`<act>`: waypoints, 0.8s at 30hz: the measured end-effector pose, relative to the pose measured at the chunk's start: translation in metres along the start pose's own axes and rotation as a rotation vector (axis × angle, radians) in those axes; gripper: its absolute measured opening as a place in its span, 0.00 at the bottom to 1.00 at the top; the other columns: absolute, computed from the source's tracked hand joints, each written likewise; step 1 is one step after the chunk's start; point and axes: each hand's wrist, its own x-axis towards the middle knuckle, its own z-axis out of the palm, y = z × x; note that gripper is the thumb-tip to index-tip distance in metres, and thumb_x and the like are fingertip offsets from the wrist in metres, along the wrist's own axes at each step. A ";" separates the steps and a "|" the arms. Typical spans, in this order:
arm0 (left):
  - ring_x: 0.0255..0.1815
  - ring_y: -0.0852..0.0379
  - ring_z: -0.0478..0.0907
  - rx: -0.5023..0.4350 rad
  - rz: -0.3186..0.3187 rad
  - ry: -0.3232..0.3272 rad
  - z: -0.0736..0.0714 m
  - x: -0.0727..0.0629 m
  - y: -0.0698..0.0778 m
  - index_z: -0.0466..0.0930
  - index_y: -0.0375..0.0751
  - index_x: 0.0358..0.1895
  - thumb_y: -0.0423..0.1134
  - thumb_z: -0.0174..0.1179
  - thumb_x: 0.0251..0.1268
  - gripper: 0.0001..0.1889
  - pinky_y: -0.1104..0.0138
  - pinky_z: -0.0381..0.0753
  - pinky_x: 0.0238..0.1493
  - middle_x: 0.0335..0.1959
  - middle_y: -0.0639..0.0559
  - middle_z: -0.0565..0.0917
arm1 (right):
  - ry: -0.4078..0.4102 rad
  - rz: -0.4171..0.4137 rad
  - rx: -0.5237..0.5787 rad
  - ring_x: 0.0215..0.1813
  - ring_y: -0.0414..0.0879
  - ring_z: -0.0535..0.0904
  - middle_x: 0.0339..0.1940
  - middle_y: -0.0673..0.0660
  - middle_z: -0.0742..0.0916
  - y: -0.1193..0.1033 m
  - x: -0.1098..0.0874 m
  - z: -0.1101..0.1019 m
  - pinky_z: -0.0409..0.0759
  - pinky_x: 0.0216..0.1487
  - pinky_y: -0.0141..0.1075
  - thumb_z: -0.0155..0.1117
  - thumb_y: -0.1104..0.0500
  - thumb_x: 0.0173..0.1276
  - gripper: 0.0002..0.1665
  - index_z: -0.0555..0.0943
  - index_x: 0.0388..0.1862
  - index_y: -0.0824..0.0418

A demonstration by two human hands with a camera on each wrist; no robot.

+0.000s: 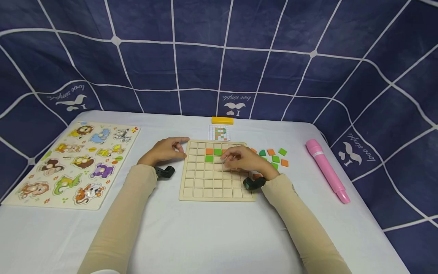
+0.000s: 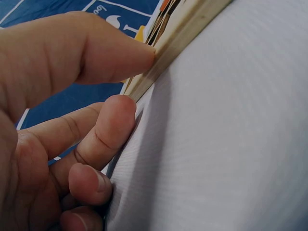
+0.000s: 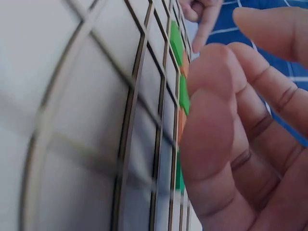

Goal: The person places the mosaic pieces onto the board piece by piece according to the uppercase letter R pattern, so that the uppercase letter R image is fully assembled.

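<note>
A wooden grid board [image 1: 198, 193] lies on the white cloth. Near its far side sit an orange square tile [image 1: 209, 151], a green square tile [image 1: 218, 152] and another green tile [image 1: 209, 158] below the orange one. My left hand [image 1: 164, 150] is at the board's far left corner, thumb against the side edge, index finger reaching to the corner. Over the right part of the grid hovers my right hand [image 1: 244, 158], fingers loosely bent, thumb apart, with no tile showing between them. In the right wrist view, green and orange tiles [image 3: 183, 94] line up behind its fingertips.
Loose green and orange tiles [image 1: 275, 158] lie right of the board. Behind it are a card with a coloured letter R [image 1: 219, 133] and a yellow block [image 1: 222, 120]. An animal puzzle board [image 1: 119, 163] lies left, a pink stick with a white band [image 1: 326, 169] right.
</note>
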 end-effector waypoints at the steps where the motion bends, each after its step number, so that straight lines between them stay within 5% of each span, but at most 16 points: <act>1: 0.30 0.56 0.71 -0.003 0.001 0.000 0.000 0.000 0.000 0.73 0.39 0.80 0.41 0.73 0.61 0.41 0.61 0.69 0.41 0.40 0.51 0.86 | -0.001 0.007 0.026 0.29 0.45 0.77 0.38 0.54 0.88 0.002 -0.005 -0.003 0.79 0.34 0.35 0.69 0.67 0.74 0.17 0.85 0.59 0.72; 7: 0.30 0.56 0.71 -0.008 0.004 0.002 0.000 0.001 0.000 0.73 0.38 0.79 0.41 0.74 0.61 0.41 0.60 0.69 0.43 0.40 0.51 0.86 | -0.004 0.041 0.152 0.32 0.44 0.77 0.38 0.55 0.87 0.019 -0.038 -0.022 0.78 0.35 0.34 0.66 0.69 0.76 0.19 0.81 0.62 0.78; 24: 0.32 0.57 0.71 0.010 -0.008 -0.001 0.000 -0.001 0.004 0.73 0.38 0.79 0.42 0.73 0.62 0.41 0.60 0.69 0.46 0.41 0.51 0.86 | 0.141 0.099 0.182 0.36 0.42 0.82 0.41 0.57 0.88 0.057 -0.107 -0.057 0.82 0.36 0.35 0.65 0.69 0.76 0.20 0.78 0.60 0.82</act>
